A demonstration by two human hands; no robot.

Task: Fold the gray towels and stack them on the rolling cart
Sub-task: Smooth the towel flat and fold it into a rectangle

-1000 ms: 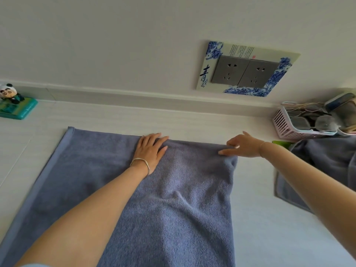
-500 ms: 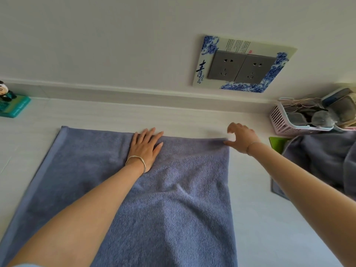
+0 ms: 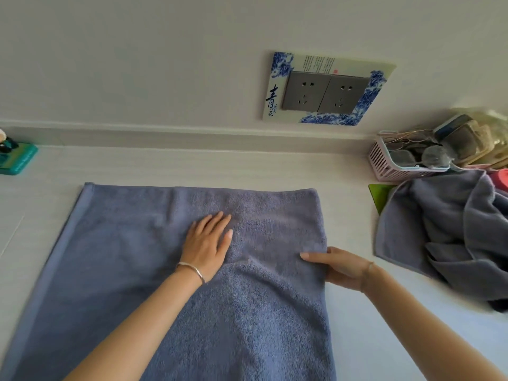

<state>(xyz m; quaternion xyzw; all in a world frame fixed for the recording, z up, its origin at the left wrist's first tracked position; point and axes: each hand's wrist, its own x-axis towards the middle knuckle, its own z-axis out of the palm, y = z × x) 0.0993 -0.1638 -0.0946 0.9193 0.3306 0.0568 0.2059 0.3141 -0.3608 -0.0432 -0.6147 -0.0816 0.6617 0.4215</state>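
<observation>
- Gray towel (image 3: 123, 270): lies spread flat on the white tabletop (image 3: 371, 339) under both hands. Its banded hem runs along the side far left of the left hand, and its near end passes out of the bottom of the view.
- Left hand (image 3: 207, 247): palm down on the middle of the towel, fingers straight and close together, pressing the cloth. A shallow crease rises in the towel just beside its heel. A silver bangle (image 3: 192, 269) sits on the wrist.
- Right hand (image 3: 342, 268): at the towel's right edge, level with the left wrist. The thumb lies on top of the cloth and the fingers are tucked beneath the edge, pinching it.
- Heap of gray towels (image 3: 439, 235): crumpled, unfolded, on the tabletop beyond and to the right of the right hand, apart from the spread towel.
- Green sheet (image 3: 378, 195): one corner shows from under the heap's left side; the rest is hidden.
- Pink slatted basket (image 3: 384, 165): against the wall beyond the heap, holding wires and small packets too blurred to identify.
- Double wall socket (image 3: 324, 92): gray, in a blue-and-white decorative surround, on the wall beyond the right hand.
- Figurine on a teal base (image 3: 16, 159): at the wall, far left of the left hand, cut off by the frame edge.
</observation>
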